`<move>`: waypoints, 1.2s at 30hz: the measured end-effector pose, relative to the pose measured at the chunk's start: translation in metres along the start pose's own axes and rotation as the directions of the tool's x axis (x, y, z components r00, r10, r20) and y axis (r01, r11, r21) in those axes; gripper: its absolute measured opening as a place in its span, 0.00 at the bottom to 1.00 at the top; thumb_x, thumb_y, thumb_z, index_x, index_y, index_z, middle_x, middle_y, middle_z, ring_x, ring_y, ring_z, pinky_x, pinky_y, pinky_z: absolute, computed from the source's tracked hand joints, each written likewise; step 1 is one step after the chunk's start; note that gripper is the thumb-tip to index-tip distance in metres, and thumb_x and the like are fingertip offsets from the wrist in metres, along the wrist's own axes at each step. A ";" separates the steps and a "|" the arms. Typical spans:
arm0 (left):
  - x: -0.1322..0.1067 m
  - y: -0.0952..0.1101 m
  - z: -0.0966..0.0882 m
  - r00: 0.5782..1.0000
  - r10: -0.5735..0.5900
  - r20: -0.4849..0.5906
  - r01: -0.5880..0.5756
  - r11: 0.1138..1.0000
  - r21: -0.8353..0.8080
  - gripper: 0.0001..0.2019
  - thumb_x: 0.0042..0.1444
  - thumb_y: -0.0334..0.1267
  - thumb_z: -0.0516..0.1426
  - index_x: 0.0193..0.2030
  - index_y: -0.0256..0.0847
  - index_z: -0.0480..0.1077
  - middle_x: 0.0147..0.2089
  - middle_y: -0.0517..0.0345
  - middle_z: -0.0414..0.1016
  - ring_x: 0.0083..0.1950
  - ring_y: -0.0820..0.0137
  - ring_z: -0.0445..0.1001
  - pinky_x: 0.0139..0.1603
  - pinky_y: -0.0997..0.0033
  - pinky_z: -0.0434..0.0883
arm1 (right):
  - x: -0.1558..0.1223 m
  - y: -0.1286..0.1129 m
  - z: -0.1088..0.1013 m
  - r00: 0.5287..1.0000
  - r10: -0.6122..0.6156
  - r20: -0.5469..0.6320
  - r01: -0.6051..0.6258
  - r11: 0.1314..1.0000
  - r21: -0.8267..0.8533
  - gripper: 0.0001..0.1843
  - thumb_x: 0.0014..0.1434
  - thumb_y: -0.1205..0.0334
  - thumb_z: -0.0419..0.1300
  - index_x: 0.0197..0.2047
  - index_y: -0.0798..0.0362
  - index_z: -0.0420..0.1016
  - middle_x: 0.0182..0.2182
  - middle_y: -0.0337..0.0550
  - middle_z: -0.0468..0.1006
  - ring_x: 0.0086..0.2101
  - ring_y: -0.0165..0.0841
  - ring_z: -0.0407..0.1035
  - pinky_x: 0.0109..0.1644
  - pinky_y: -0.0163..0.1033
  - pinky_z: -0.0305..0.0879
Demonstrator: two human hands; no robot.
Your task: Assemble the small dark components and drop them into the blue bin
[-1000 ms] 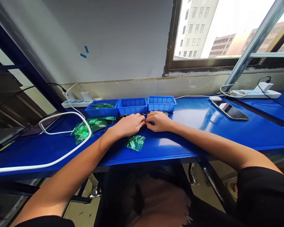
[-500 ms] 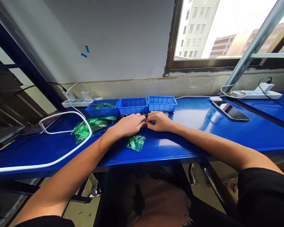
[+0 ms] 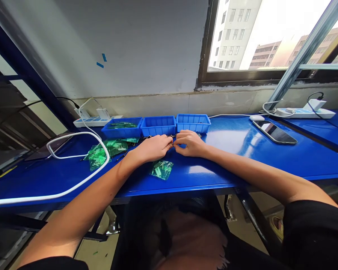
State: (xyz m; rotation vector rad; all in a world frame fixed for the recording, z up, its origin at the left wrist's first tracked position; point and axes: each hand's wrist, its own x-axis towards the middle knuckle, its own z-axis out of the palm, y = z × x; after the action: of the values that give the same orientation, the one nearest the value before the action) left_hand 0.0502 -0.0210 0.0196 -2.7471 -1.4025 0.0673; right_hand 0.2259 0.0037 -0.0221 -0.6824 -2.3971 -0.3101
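Note:
My left hand [image 3: 152, 147] and my right hand [image 3: 189, 144] meet fingertip to fingertip on the blue table [image 3: 242, 150], just in front of the middle blue bin [image 3: 158, 125]. Both hands are curled in a pinch on a small dark part [image 3: 172, 143] between them, too small to name. A green bag of small parts [image 3: 161, 169] lies just below my left hand. Several more green bags [image 3: 105, 150] lie to the left of my left hand.
Three blue bins stand in a row at the back, the left bin [image 3: 121, 128] holding green bags, the right bin [image 3: 192, 123]. A white cable [image 3: 73, 180] loops at left. Power strips [image 3: 91, 120] [image 3: 304, 111] and a phone [image 3: 274, 131] lie on the table.

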 end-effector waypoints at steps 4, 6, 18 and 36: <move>0.000 0.001 -0.001 1.000 0.002 0.010 -0.002 1.000 0.013 0.16 0.65 0.41 0.40 0.42 0.41 0.66 0.43 0.52 0.71 0.45 0.64 0.71 0.45 0.66 0.67 | 0.000 0.000 0.000 1.000 0.003 0.012 -0.003 1.000 -0.031 0.15 0.55 0.66 0.51 0.20 0.53 0.71 0.20 0.39 0.68 0.24 0.28 0.57 0.32 0.35 0.53; 0.000 0.002 -0.001 1.000 0.007 0.003 -0.007 1.000 0.014 0.16 0.65 0.41 0.39 0.42 0.41 0.66 0.43 0.52 0.71 0.46 0.64 0.71 0.46 0.66 0.67 | 0.000 -0.001 0.000 1.000 0.003 0.005 -0.003 0.999 -0.041 0.15 0.55 0.66 0.51 0.20 0.53 0.72 0.20 0.39 0.69 0.24 0.28 0.58 0.32 0.35 0.53; -0.001 0.005 -0.003 0.995 -0.097 -0.006 0.097 0.995 -0.035 0.18 0.63 0.38 0.38 0.36 0.41 0.67 0.44 0.54 0.73 0.46 0.65 0.71 0.46 0.67 0.68 | 0.000 0.000 -0.003 1.000 -0.008 -0.023 0.004 0.990 -0.144 0.14 0.60 0.61 0.49 0.33 0.53 0.76 0.26 0.42 0.74 0.29 0.30 0.63 0.34 0.36 0.53; -0.003 0.006 -0.007 0.981 -0.187 -0.058 0.183 0.980 -0.074 0.16 0.63 0.45 0.41 0.40 0.43 0.66 0.44 0.55 0.76 0.45 0.61 0.74 0.38 0.68 0.68 | 0.002 0.000 -0.004 0.998 0.062 0.016 -0.058 0.979 -0.197 0.15 0.62 0.61 0.49 0.33 0.53 0.77 0.27 0.42 0.76 0.29 0.30 0.64 0.34 0.36 0.51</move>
State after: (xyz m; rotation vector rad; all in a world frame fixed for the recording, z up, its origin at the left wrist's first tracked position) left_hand 0.0538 -0.0272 0.0266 -2.6294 -1.6643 -0.0795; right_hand 0.2267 0.0028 -0.0182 -0.8495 -2.3812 -0.5211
